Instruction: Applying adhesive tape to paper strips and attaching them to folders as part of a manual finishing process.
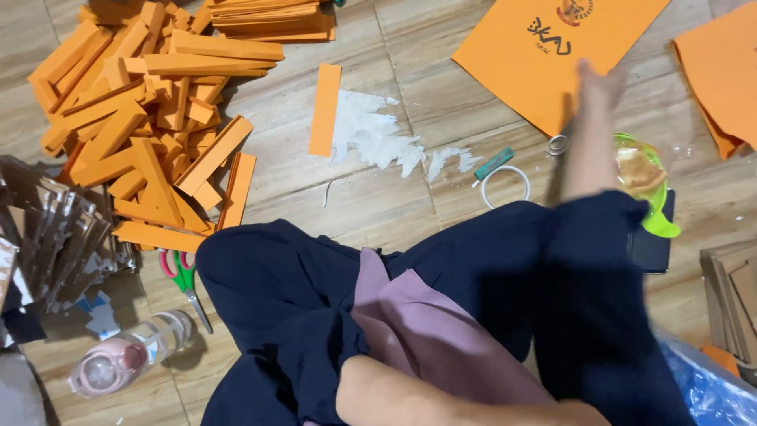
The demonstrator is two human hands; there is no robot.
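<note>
My right hand (599, 83) reaches forward, blurred by motion, and lies at the lower edge of a large orange card sheet (536, 63) with a dark printed mark. Whether its fingers grip the sheet is unclear. My right forearm passes beside a green bowl (661, 217) with pale paste in it. Along the bottom edge lies a bare forearm (441, 402) over my lap of dark blue cloth (300, 292) and pink cloth (426, 323); my left hand itself is hidden.
A heap of orange folded card pieces (142, 118) fills the left. On the tile floor lie an orange strip (325, 110), white paper scraps (371, 138), a tape ring (505, 185), scissors (183, 272), a pink bottle (130, 359), and brown cardboard (55, 229).
</note>
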